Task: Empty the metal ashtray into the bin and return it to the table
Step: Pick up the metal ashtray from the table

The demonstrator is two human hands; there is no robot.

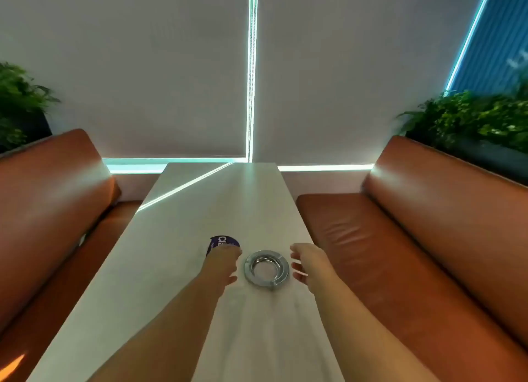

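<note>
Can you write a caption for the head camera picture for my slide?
Two open hands, left hand and right hand, flank a metal ashtray on the pale table.

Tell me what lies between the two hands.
The ashtray sits on the table between the left hand and right hand, untouched, in the head view.

One wide-angle view only, worn at head height, facing forward and down along the counter (183, 210) toward the blinds (143, 67); close above both hands (221, 264), forearms filling the lower frame, benches (400, 239) flanking either side
</note>
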